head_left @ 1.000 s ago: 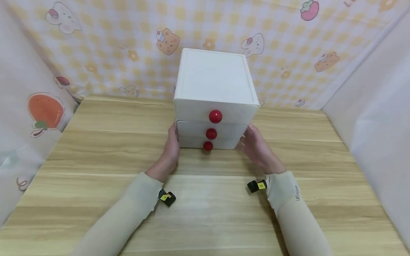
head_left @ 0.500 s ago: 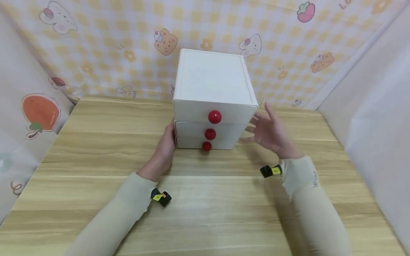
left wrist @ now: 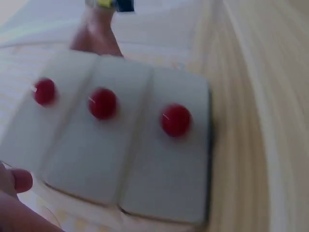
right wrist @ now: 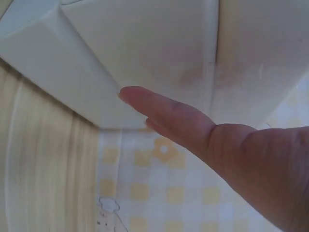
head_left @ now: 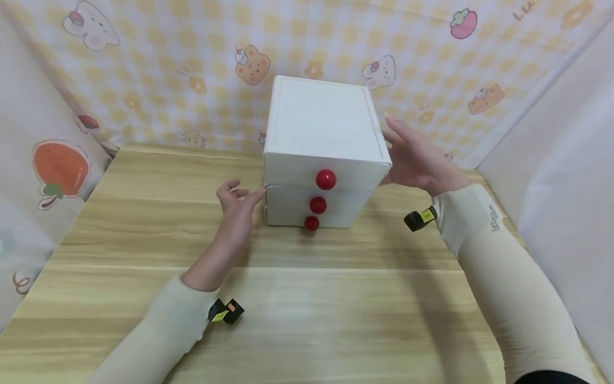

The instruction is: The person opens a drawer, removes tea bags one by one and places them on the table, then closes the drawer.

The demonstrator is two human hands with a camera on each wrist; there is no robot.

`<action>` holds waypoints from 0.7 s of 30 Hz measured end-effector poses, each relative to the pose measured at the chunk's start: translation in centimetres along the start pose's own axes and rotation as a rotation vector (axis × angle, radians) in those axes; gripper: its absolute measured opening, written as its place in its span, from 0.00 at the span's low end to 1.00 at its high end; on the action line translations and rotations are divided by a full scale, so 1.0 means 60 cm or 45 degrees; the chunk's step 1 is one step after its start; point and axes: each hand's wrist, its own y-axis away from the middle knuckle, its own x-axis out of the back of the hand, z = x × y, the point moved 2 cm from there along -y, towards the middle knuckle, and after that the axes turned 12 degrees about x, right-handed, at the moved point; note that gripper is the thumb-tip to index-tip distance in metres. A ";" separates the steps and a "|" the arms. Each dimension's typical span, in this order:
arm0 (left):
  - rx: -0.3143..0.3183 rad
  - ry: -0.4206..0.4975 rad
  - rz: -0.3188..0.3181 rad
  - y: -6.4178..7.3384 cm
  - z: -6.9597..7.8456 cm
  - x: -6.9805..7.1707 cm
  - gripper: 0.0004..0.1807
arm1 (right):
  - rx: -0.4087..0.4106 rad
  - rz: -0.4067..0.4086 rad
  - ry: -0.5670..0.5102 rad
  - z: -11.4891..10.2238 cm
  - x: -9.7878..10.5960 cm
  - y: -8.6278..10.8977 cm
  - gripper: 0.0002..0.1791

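A white drawer cabinet [head_left: 321,120] with three stacked drawers stands on the wooden table, its front facing me. Each drawer has a round red knob: top [head_left: 326,180], middle [head_left: 318,205], bottom [head_left: 312,223]. My left hand [head_left: 235,216] is beside the left side, fingers loosely bent and holding nothing. Its thumb tip comes close to the front left edge; I cannot tell if it touches. At the upper right side is my right hand [head_left: 417,160], fingers extended along the cabinet wall [right wrist: 164,53] and partly hidden in the head view. Whether they touch is unclear.
The wooden table [head_left: 307,320] reaches to a yellow checked cloth [head_left: 192,69] hanging behind the cabinet. White cloth walls [head_left: 566,160] close off both sides. A small black wrist camera [head_left: 419,218] sits on each sleeve cuff.
My right hand has left the lower right side and risen to the upper right side. My left hand has let go of the left side and pulled slightly away. The cabinet stays put.
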 end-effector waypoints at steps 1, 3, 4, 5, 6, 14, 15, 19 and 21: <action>-0.017 0.003 -0.023 0.007 0.003 -0.002 0.27 | -0.003 0.002 0.014 -0.002 -0.003 -0.006 0.41; -0.036 -0.017 -0.134 0.021 0.005 -0.006 0.20 | -0.010 0.036 0.035 -0.005 -0.008 -0.018 0.39; -0.036 -0.038 -0.217 0.027 0.005 -0.009 0.20 | -0.017 0.060 0.044 -0.007 -0.011 -0.024 0.38; -0.034 -0.064 -0.310 0.031 0.005 -0.013 0.21 | -0.023 0.078 0.048 -0.008 -0.013 -0.029 0.37; -0.031 -0.084 -0.411 0.036 0.005 -0.018 0.22 | -0.035 0.097 0.056 -0.009 -0.016 -0.035 0.37; -0.014 -0.283 -0.711 0.035 0.028 -0.066 0.33 | -0.101 0.218 0.105 -0.008 -0.033 -0.055 0.34; -0.021 -0.281 -0.693 0.032 0.034 -0.070 0.32 | -0.102 0.225 0.105 -0.008 -0.034 -0.055 0.34; -0.020 -0.253 -0.611 0.021 0.054 -0.077 0.32 | -0.113 0.252 0.098 -0.008 -0.036 -0.056 0.34; -0.015 -0.248 -0.591 0.017 0.061 -0.077 0.32 | -0.111 0.261 0.099 -0.009 -0.037 -0.058 0.35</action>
